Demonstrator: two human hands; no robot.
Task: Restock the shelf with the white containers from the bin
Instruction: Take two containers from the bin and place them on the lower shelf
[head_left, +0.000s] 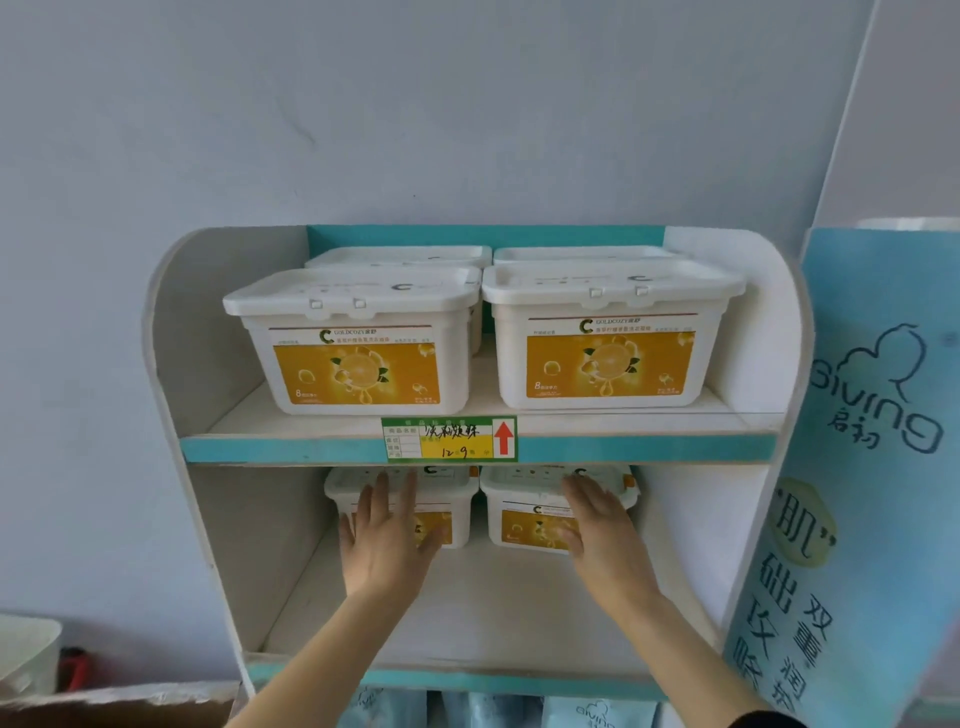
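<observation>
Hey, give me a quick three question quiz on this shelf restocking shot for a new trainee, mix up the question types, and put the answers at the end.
1. True or false: the left hand is closed around a container.
2. How many white containers show on the top shelf? A two, B four, C six.
3. Fill in: the price tag carries a red ____ pointing up.

Key: 1 false, both the left and the right hand lie flat and open against the two lower containers. 2 B. 3 arrow.
</observation>
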